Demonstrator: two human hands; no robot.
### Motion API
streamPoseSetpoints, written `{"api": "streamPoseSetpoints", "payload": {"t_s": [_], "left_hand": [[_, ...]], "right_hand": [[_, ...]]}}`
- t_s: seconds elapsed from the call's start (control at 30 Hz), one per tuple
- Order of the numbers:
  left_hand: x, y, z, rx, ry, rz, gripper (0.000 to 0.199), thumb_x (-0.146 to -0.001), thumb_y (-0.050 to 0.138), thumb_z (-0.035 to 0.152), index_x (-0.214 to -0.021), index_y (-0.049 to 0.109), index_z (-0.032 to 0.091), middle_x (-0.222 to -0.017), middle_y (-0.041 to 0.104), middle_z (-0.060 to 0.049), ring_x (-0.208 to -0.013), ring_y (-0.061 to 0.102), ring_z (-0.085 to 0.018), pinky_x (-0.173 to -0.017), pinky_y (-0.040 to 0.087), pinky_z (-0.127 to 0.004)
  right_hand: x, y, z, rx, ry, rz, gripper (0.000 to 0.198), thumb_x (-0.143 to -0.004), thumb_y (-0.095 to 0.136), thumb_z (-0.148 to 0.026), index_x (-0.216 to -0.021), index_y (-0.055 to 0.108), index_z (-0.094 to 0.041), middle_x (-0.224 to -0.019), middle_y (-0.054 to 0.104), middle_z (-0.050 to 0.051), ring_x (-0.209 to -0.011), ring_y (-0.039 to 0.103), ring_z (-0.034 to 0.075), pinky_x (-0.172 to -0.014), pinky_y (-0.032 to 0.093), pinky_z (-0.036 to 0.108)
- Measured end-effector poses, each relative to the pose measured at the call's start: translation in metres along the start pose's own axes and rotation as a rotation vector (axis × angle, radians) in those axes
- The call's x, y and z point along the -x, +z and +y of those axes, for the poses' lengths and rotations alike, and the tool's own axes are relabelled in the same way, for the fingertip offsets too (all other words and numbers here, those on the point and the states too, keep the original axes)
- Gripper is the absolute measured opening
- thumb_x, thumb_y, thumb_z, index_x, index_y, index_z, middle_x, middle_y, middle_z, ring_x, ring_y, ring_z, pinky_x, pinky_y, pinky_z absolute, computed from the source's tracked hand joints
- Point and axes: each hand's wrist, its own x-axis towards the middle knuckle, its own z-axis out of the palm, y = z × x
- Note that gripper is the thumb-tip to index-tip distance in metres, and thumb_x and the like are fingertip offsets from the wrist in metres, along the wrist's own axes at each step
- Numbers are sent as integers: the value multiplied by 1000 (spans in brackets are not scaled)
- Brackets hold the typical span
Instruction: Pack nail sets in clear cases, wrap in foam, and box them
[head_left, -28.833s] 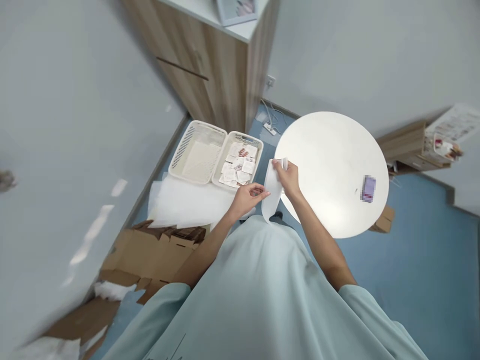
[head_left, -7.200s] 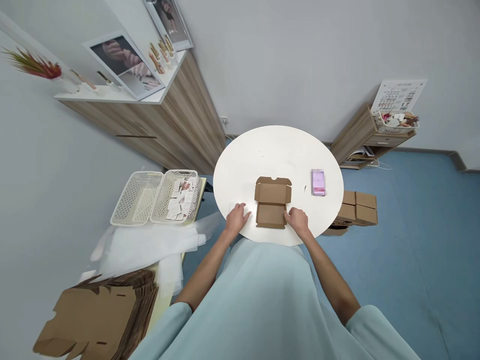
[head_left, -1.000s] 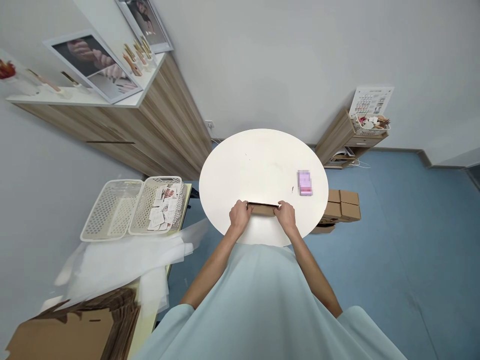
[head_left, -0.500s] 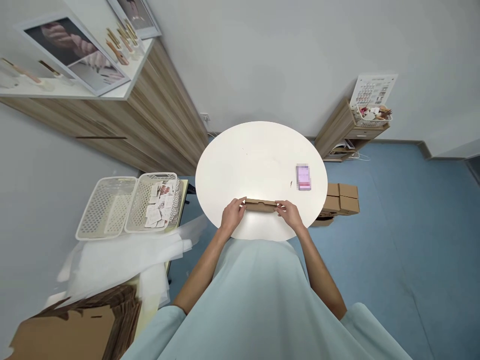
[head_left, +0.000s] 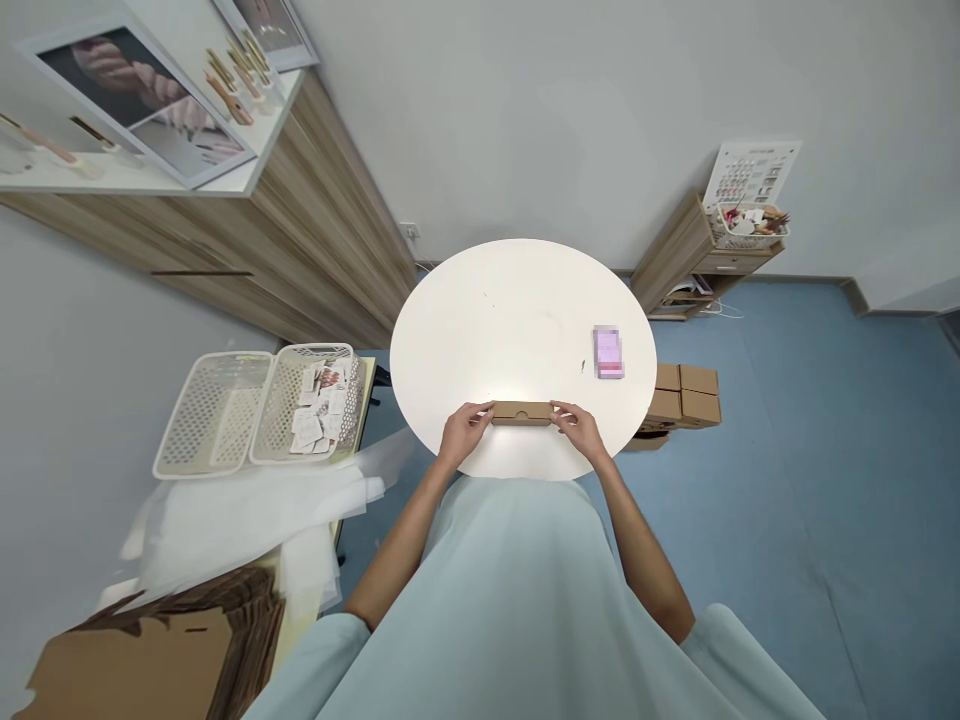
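A small brown cardboard box [head_left: 521,413] lies near the front edge of the round white table [head_left: 487,330]. Its lid is down, and a half-round notch shows at the middle of the front. My left hand [head_left: 466,434] grips the box's left end with thumb and fingers. At the opposite end, my right hand [head_left: 579,429] holds the right corner in the same way. What is inside the box is hidden.
A blurred pink-purple item [head_left: 608,352] lies on the table's right side. Stacked cardboard boxes [head_left: 686,395] stand beyond it. To the left are white baskets [head_left: 214,415], one holding printed cards, white wrapping sheets [head_left: 247,520] and flat cardboard blanks [head_left: 142,660].
The box's lid, partly raised before, has come down flat and the front is now closed. Both hands have stayed at the box's ends, with only small finger movement.
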Motion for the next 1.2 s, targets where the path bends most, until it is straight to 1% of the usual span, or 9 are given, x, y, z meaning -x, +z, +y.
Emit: {"api": "streamPoseSetpoints", "payload": {"t_s": [0.1, 0.2, 0.33, 0.47, 0.7, 0.83, 1.0, 1.1, 1.2], "left_hand": [[-6, 5, -12, 103, -81, -10, 49, -93, 69, 51, -132, 72, 22, -125, 73, -11, -92, 74, -21, -86, 60, -35], [-10, 7, -20, 132, -142, -45, 65, -89, 72, 52, -145, 62, 20, -129, 72, -14, -93, 74, -22, -84, 61, -36], [-13, 4, -23, 159, -164, -118, 63, -89, 70, 58, -138, 68, 19, -137, 70, -16, -101, 74, -26, -87, 61, -38], [-10, 3, -19, 175, -213, -117, 63, -88, 71, 58, -138, 70, 19, -137, 71, -15, -104, 75, -27, -92, 61, -40], [29, 15, -19, 206, -272, -5, 57, -86, 76, 51, -135, 72, 20, -131, 75, -13, -108, 75, -28, -98, 60, -43], [56, 29, -25, 208, -356, 41, 59, -83, 81, 46, -134, 70, 18, -129, 76, -14, -115, 74, -29, -101, 60, -44], [74, 47, -35, 151, -463, 30, 52, -85, 81, 45, -127, 73, 16, -129, 76, -16, -114, 74, -30, -101, 61, -47], [81, 58, -39, 130, -480, 60, 46, -89, 77, 46, -123, 75, 15, -130, 76, -17, -114, 74, -31, -105, 59, -50], [90, 69, -39, 169, -480, 94, 49, -88, 77, 48, -122, 77, 14, -133, 75, -18, -117, 73, -33, -108, 56, -54]], "right_hand": [[-2, 3, 8, -13, 16, 11, 51, -91, 70, -56, -132, 73, -26, -111, 72, 6, -91, 72, 21, -80, 63, 35], [-3, 7, 12, 5, 22, 37, 58, -90, 69, -53, -142, 67, -26, -113, 72, 7, -93, 71, 21, -81, 63, 36], [-4, 7, 11, -3, 66, 14, 57, -91, 67, -53, -140, 69, -25, -113, 72, 7, -93, 71, 21, -80, 64, 36], [-3, 4, 8, -50, 111, -20, 57, -90, 69, -53, -139, 70, -25, -111, 74, 6, -89, 73, 21, -78, 65, 36], [21, 7, 19, -17, 148, 45, 52, -85, 75, -47, -132, 74, -24, -120, 77, 9, -107, 76, 27, -99, 62, 46], [43, 14, 32, -37, 153, 44, 48, -83, 75, -48, -124, 76, -21, -123, 77, 11, -115, 74, 29, -96, 65, 45], [57, 20, 49, 11, 176, 15, 50, -82, 76, -56, -118, 78, -21, -123, 77, 12, -113, 74, 31, -92, 66, 46], [59, 20, 61, 39, 177, 16, 46, -88, 68, -59, -113, 81, -21, -121, 78, 13, -109, 75, 31, -96, 63, 48], [62, 15, 70, 34, 162, 8, 51, -89, 66, -61, -114, 81, -20, -122, 79, 15, -108, 76, 32, -102, 60, 51]]}}
